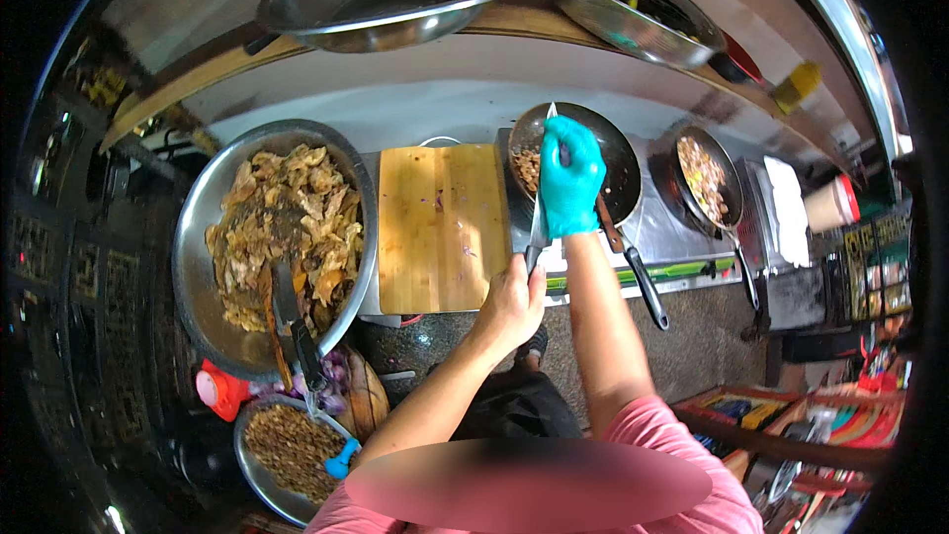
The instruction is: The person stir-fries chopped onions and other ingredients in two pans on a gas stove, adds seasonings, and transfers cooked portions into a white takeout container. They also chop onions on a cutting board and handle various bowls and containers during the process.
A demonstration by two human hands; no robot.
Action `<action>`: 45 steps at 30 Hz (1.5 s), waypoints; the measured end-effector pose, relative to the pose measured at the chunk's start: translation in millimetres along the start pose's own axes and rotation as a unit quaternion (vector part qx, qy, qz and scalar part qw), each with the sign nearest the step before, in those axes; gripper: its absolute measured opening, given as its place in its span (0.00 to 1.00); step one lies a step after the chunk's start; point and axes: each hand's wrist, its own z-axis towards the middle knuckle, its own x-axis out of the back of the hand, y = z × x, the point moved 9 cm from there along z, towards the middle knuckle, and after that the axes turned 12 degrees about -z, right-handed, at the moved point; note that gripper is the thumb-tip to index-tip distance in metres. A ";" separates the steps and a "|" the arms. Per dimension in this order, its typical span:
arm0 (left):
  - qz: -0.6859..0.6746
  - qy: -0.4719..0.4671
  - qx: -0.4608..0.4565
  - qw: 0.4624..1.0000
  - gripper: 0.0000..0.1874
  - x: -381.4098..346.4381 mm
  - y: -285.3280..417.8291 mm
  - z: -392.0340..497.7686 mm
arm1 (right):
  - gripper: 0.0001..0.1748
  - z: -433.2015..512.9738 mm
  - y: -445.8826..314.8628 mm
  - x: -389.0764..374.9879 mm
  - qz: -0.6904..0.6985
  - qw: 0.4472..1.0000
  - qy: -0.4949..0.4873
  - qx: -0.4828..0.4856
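My left hand (511,304), bare, is closed around the black handle of a kitchen knife (537,226), whose blade points away from me. My right hand (571,178), in a teal glove, has its fingers curled against the blade; the tip shows beyond them. Both are over the near left side of a frying pan (623,156) holding browned chopped food (528,167). A brown-handled utensil (608,226) leans in that pan. Left of it lies a wooden cutting board (437,230) with small purple scraps on it.
A large metal bowl (189,259) of sliced cooked food stands left, a smaller bowl (248,460) of chopped food below it. A second pan (734,185) sits right. The shelf (511,22) above bears a steel basin (393,22) and a bowl (630,30) of greens.
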 end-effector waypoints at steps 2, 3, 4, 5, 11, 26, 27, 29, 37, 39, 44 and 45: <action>-0.005 0.001 -0.007 1.000 0.15 6.1 2.4 -2.0 | 0.08 18.5 20.3 -12.9 -0.061 0.994 -0.083 -0.046; 0.003 0.006 0.025 1.000 0.16 15.7 -8.2 -9.9 | 0.10 16.4 39.4 -25.8 -0.143 0.965 -0.193 -0.102; 0.017 0.028 0.045 0.998 0.16 29.7 -17.8 -24.6 | 0.21 5.7 61.4 -38.5 -0.096 0.925 -0.304 -0.207; 0.034 0.057 0.061 0.996 0.15 49.0 -28.0 -43.8 | 0.31 4.3 71.2 -34.2 -0.041 0.909 -0.330 -0.251; 0.189 -0.037 0.163 0.968 0.15 109.4 -109.7 -163.7 | 0.17 83.3 37.5 73.8 -0.124 0.989 -0.071 0.042; 0.213 -0.036 0.136 0.967 0.20 113.3 -157.3 -76.9 | 0.15 6.5 -48.0 124.1 0.024 0.997 -0.058 -0.048; 0.230 -0.079 0.222 0.944 0.20 96.7 -167.9 -104.5 | 0.16 -11.4 -52.9 126.4 0.067 0.994 -0.055 -0.061; 0.190 -0.113 0.202 0.954 0.18 67.1 -169.5 -123.8 | 0.19 -60.8 -51.3 126.0 0.098 0.971 -0.129 -0.178; 0.180 -0.015 0.188 0.965 0.18 98.3 -219.3 31.6 | 0.18 -247.8 -79.9 70.0 0.131 0.897 -0.389 -0.162; 0.173 0.037 0.146 0.973 0.20 127.7 -207.5 38.0 | 0.20 -278.2 -66.3 31.8 0.088 0.894 -0.423 -0.118; 0.257 0.172 0.143 0.940 0.14 186.0 -211.6 26.0 | 0.37 -303.7 -2.9 -95.5 -0.044 0.888 -0.442 -0.120; 0.293 0.185 0.145 0.927 0.13 188.3 -215.6 28.3 | 0.40 -291.7 8.8 -113.9 -0.100 0.906 -0.398 -0.102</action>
